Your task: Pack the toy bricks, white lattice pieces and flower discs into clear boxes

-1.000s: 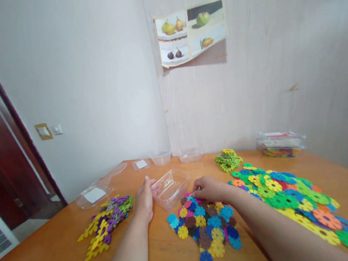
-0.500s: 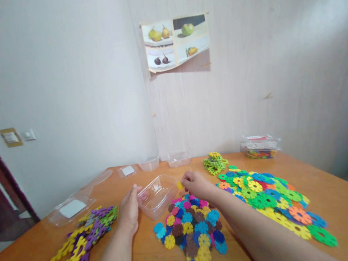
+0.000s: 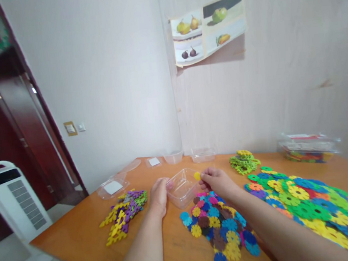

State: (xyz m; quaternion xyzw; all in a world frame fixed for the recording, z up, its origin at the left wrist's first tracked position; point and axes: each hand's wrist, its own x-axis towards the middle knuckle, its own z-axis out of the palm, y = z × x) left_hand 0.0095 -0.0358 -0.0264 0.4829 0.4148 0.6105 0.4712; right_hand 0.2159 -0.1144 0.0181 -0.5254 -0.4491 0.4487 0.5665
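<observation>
A clear plastic container [image 3: 183, 190] stands on the table, with my left hand [image 3: 159, 197] gripping its left side. Between the fingertips of my right hand [image 3: 214, 180] is a small yellow plastic disc [image 3: 197, 176], held up at the container's right rim. Just in front of the container lies a pile of small notched discs [image 3: 218, 226] in blue, brown, yellow and pink. Inside the container I see no pieces.
Larger flower-shaped discs [image 3: 315, 210] spread on the right. Interlocking strips [image 3: 125, 213] lie left, with a green stack [image 3: 244, 162] behind. Along the back are a clear tub [image 3: 203, 155], a round bowl [image 3: 173, 157], lids [image 3: 114, 187] and a filled box [image 3: 308, 148]. The wooden table [image 3: 78, 229] ends at the left.
The view has turned left, so everything sits farther right and a white tower appliance shows. My right hand still holds the yellow disc near the container's rim; my left hand keeps its grip.
</observation>
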